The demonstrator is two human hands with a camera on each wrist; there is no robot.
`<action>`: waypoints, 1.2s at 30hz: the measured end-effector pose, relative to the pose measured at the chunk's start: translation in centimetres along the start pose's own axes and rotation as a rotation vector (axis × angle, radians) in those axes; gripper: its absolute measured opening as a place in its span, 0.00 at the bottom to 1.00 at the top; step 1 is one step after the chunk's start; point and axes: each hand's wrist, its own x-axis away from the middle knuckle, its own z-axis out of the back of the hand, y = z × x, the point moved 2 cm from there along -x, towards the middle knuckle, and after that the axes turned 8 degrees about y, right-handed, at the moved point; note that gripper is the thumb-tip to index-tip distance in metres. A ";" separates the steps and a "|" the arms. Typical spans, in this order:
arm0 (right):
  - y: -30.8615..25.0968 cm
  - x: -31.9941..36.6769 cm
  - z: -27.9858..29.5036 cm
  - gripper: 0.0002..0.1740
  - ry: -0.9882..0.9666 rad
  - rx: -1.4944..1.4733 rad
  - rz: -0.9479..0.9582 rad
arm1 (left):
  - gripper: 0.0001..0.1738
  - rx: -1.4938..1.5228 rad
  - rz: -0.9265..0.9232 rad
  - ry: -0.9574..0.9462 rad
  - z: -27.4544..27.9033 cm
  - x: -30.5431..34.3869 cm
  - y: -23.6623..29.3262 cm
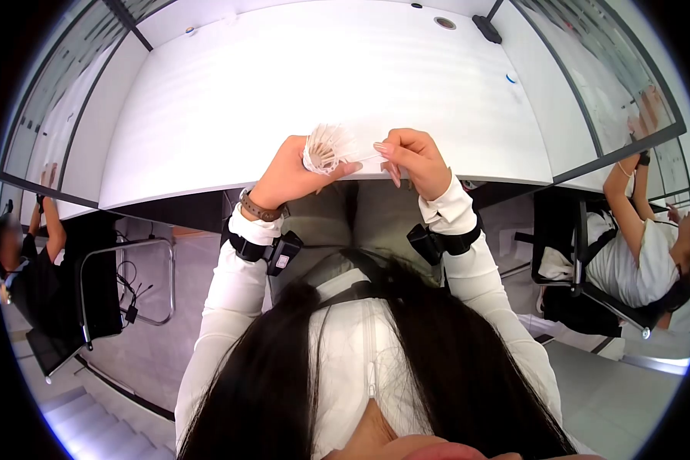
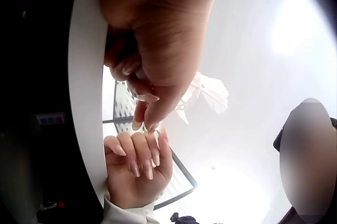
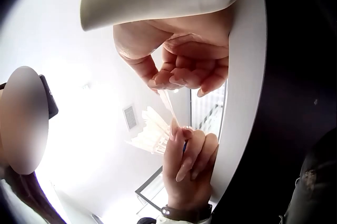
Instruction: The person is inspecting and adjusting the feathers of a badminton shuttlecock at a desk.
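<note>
A white, fanned, feathery piece resembling a shuttlecock [image 1: 330, 148] [image 3: 151, 133] is gripped by the left hand [image 1: 290, 175] [image 3: 188, 167] at the front edge of the desk. Its ribbed fan faces up in the head view, and a bit of blue shows by the fingers. To its right, the right hand [image 1: 422, 162] [image 3: 176, 50] pinches a thin white strip [image 3: 167, 103] between thumb and fingertips. That strip runs across to the left thumb; whether it is joined to the fan cannot be told. In the left wrist view, part of the fan [image 2: 211, 95] shows behind the left hand [image 2: 163, 50].
The white desk [image 1: 284, 69] has low partitions at its sides. On it lie a small round piece [image 1: 190, 31] at the back left, a blue-and-white piece [image 1: 511, 77] at the right and a black object [image 1: 487, 29] at the back right. People sit on both sides.
</note>
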 end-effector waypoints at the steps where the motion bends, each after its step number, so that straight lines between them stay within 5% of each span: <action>1: 0.1 0.1 0.0 0.18 -0.004 0.001 0.001 | 0.16 -0.010 0.006 -0.006 0.1 0.0 0.1; 36: 0.3 0.2 -0.8 0.20 0.150 -0.015 0.022 | 0.14 -0.031 -0.075 -0.018 0.0 0.0 -0.7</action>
